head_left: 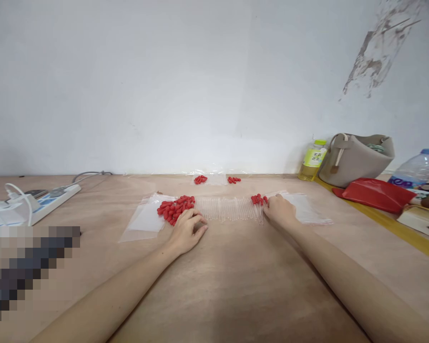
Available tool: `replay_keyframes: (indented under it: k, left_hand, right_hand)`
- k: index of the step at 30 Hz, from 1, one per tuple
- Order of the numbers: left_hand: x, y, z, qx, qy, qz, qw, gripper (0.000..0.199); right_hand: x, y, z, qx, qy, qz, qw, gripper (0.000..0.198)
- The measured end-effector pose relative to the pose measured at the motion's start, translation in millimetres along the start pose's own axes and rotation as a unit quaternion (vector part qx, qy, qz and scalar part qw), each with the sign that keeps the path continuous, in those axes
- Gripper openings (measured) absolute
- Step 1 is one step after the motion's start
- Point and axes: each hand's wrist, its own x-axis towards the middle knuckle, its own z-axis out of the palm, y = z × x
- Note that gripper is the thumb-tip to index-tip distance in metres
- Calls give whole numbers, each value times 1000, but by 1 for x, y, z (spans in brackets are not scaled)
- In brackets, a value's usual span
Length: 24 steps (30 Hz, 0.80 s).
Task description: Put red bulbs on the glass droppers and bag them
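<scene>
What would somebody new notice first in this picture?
Probably the pile of bright red pieces by the left hand. Next, the row of thin clear tubes, stretching towards the right hand, with red tops at that end. Further right, a red pouch lies before a grey bag.

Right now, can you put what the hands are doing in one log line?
left hand: at pile of red pieces | right hand: at red-tipped tubes | between them: row of clear tubes
</scene>
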Motion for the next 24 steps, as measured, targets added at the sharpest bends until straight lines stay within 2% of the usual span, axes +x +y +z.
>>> replay_keyframes:
  k: [6, 11, 17, 21, 24]
  left_hand:
    - [0, 1, 0, 1, 2, 0, 1000, 7]
    - [-1, 0, 0, 42, 20, -27, 999, 5]
    - [22, -17, -9, 135, 67, -141, 979, 15]
    - [56, -39, -14, 169, 17, -235, 957, 21]
    - [81, -57, -12, 156, -9, -265, 951, 22]
  right_hand:
    - [2, -1, 3, -2, 10, -1, 1000, 33]
    - [3, -1, 2, 6, -22, 23, 999, 27]
    - [4, -1, 7, 12, -31, 24, 999, 31]
    - [5, -2, 8, 15, -45, 22, 999, 34]
    - [6, -1, 0, 35, -54, 42, 997, 36]
